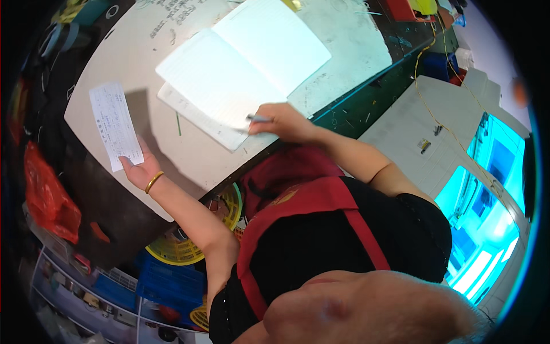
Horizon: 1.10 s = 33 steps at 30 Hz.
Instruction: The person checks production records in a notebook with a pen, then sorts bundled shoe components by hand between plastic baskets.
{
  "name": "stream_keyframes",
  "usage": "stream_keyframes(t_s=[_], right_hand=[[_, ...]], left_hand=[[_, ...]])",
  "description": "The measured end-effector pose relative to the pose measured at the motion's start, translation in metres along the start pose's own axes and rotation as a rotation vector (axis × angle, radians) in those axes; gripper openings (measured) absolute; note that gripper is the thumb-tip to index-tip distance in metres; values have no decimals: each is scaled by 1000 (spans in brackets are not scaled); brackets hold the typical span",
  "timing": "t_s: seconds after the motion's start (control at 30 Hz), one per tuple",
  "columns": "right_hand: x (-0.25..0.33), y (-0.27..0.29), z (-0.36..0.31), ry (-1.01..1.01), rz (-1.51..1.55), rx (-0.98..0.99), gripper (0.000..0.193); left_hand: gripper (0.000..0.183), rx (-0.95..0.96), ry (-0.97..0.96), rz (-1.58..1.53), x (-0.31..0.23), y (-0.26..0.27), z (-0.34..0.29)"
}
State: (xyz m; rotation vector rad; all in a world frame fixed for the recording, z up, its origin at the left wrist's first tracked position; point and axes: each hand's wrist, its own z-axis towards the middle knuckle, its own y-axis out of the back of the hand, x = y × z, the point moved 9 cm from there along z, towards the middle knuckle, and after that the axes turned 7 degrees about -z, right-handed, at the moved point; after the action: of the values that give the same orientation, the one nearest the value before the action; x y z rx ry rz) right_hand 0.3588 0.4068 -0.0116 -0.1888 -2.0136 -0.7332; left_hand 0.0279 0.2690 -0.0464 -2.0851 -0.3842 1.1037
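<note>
Paper slip [116, 127] illegible; notebook [275, 51] cropped

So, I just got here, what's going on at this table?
A person's left hand holds a paper slip by its lower end, raised above the pale tabletop, thumb on its front. The right hand grips a pen over the near edge of an open notebook; whether the tip touches the page isn't clear. The notebook lies spread open, and the slip is apart from it.

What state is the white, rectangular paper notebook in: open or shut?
Open: the notebook lies spread, white pages visible either side of its central fold.
</note>
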Motion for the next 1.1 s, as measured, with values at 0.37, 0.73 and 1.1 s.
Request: stream_keyframes(t_s=[0.37, 0.73, 1.1], right_hand=[[2, -77, 16, 88, -586, 132, 17], [50, 0, 117, -29, 110, -191, 38], [50, -33, 153, 165, 61, -428, 19]], left_hand=[[41, 339, 491, -123, 96, -97, 45], [44, 380, 756, -44, 136, -92, 42], [45, 374, 724, 81, 129, -88, 46]])
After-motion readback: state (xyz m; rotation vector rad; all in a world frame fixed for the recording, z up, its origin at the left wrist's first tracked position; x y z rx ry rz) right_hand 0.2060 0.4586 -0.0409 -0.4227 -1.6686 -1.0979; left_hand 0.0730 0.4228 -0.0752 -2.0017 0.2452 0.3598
